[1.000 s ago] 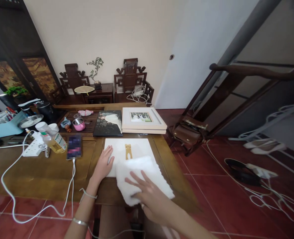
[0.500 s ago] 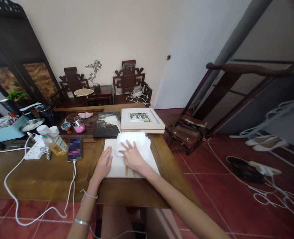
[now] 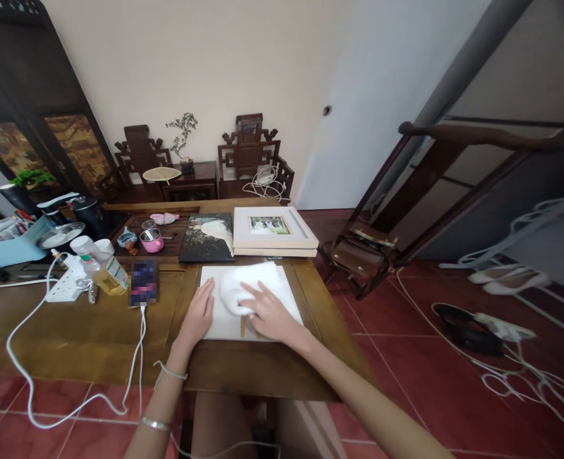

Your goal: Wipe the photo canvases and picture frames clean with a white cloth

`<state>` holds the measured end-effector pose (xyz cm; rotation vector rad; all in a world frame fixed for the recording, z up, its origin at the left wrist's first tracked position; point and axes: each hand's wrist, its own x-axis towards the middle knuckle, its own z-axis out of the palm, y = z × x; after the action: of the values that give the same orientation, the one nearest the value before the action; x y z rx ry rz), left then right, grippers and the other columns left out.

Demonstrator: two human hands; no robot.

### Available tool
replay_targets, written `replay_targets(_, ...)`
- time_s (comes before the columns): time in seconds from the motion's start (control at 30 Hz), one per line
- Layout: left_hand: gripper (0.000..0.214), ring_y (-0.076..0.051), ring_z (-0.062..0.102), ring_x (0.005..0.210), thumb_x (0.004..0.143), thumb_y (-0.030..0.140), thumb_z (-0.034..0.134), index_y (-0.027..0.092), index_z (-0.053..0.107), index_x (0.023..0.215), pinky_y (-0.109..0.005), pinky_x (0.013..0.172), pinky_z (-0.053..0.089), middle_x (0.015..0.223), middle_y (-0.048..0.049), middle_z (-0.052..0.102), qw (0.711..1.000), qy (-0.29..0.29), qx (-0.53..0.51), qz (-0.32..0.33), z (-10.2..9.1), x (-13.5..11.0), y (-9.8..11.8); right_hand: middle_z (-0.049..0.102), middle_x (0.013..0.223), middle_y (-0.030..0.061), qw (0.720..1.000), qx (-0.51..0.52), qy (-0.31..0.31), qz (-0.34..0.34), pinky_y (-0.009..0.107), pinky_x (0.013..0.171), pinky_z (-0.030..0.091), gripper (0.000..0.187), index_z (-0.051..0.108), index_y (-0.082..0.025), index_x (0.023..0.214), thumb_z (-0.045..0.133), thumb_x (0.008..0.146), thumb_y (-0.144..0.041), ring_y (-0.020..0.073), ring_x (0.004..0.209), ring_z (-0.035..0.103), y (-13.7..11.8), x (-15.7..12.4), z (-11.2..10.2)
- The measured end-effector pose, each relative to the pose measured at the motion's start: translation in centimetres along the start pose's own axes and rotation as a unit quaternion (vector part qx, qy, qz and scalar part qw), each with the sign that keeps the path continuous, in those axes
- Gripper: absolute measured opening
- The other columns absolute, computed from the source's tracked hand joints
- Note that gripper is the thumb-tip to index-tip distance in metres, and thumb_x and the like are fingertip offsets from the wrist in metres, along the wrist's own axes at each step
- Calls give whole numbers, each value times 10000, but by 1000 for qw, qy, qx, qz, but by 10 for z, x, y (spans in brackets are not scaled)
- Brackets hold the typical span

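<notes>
A flat white board [image 3: 289, 299] lies near the right end of the wooden table, with a narrow tan strip [image 3: 243, 326] showing at its lower middle. My left hand [image 3: 199, 310] rests along the board's left edge, fingers stretched out and holding nothing. On the board my right hand [image 3: 271, 312] presses down on a folded white cloth [image 3: 248, 275]. Two of its fingers extend over the cloth while the others bend at its lower edge; the contact underneath is hidden.
Behind the board lie a dark picture panel [image 3: 208, 237] and stacked pale picture frames [image 3: 305, 234]. Leftward are a phone [image 3: 143, 284] on a white cable, an oil-coloured bottle [image 3: 112, 274], a power strip [image 3: 64, 287] and a pink cup [image 3: 152, 240]. A wooden chair [image 3: 382, 210] stands right.
My right hand has shifted slightly right and down with the cloth, whose right edge has drawn in. The cloth's lower edge now covers less of the board's right side. My left hand stays put.
</notes>
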<state>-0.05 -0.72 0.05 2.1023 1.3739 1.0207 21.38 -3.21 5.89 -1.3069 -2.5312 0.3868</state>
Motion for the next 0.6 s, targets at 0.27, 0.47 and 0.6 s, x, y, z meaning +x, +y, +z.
replay_targets(0.27,479,-204,408,1304,957,409,272,173,482,1316,-389,1120,283,1395,-91,469,982,147,-115,-29,-12,0,11,393,1441,123,991,-84,-43,-90,604,1088,60,418,629,-146,1146,474,758,-147,352,1374,183,-45,40,21)
replay_targets(0.47,455,-212,416,1304,938,391,354,167,499,1306,-400,1118,295,1399,-97,466,990,107,-84,-34,-8,-1,9,672,1091,71,981,27,-75,-177,409,1105,230,363,676,-205,948,450,698,-71,215,1251,439,-39,-21,-6)
replay_targets(0.6,401,-218,424,1303,907,316,435,163,551,1259,-422,1119,299,1363,-109,507,1000,20,-18,-15,0,-1,3,704,896,44,994,56,-58,-69,380,1045,320,420,663,-201,982,384,709,-46,212,1075,580,-2,-23,-23)
